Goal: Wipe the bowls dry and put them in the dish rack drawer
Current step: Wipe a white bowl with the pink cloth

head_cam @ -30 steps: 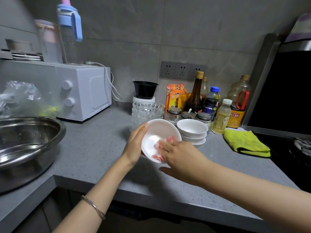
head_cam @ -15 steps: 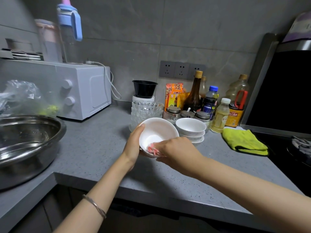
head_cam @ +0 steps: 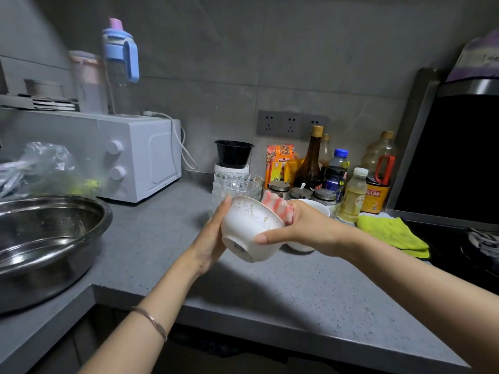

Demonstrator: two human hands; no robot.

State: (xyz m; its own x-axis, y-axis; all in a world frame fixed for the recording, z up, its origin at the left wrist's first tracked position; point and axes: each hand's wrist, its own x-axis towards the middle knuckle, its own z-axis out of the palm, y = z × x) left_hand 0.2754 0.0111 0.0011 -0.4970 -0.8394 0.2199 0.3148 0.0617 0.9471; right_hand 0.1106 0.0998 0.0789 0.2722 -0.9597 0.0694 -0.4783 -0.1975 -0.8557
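Bowl (head_cam: 251, 228), foot down-left (mouth up-right)

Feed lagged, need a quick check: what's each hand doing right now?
Left hand: holds the white bowl.
Right hand: pinches the pink cloth over the bowl's rim.

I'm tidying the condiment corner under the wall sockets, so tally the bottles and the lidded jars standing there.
Bottles: 5
Lidded jars: 3
Total: 8
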